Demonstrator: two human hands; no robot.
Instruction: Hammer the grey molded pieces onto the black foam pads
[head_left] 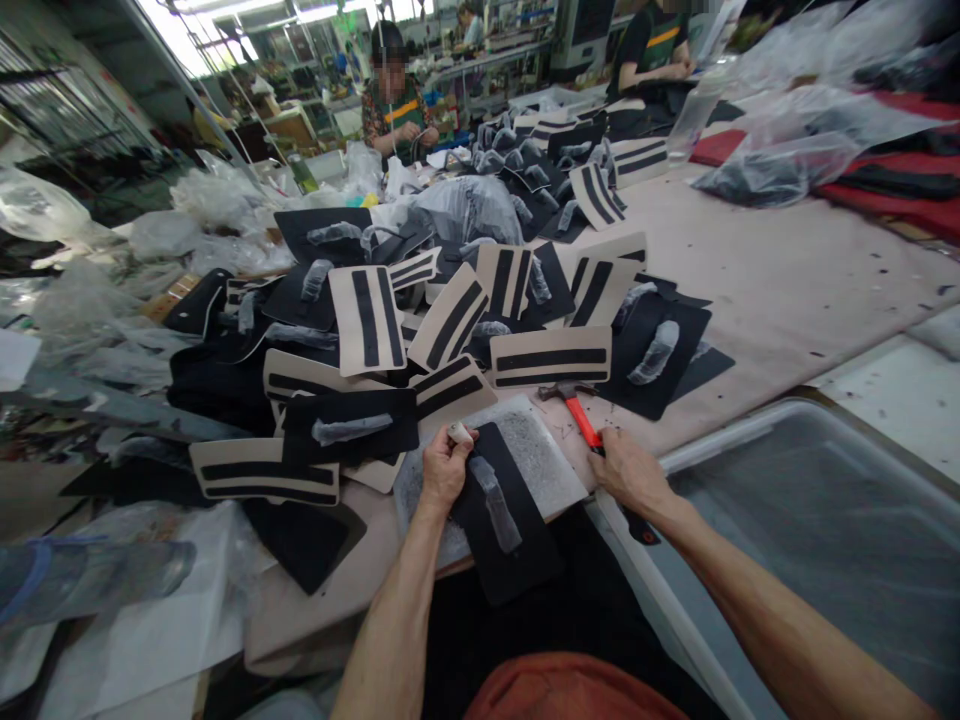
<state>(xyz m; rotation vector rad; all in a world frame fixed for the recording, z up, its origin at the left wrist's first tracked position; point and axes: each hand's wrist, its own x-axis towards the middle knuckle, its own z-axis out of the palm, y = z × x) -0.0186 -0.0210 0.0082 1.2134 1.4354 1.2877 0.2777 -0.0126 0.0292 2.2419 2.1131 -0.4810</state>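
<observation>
My right hand [634, 470] is closed around the handle of a claw hammer [581, 415]. The hammer has a dark metal head and a red and black handle. Its head rests near the far right corner of a worn pale slab [547, 445]. Across the slab and over its near edge lies a black panel [517, 555] with a plastic-wrapped carry handle [496, 505]. My left hand [444, 470] is closed at the panel's upper left edge, fingers pinched. A whitish stub [459, 433] shows at its fingertips; whether it is a wrapped finger or a held piece, I cannot tell.
A pile of similar panels, some showing beige backs with black strips [551, 358], covers the table ahead. To the right stands a translucent plastic bin [795, 420]. Clear plastic bags [217, 210] heap at the left. Two people [397, 105] work beyond the pile.
</observation>
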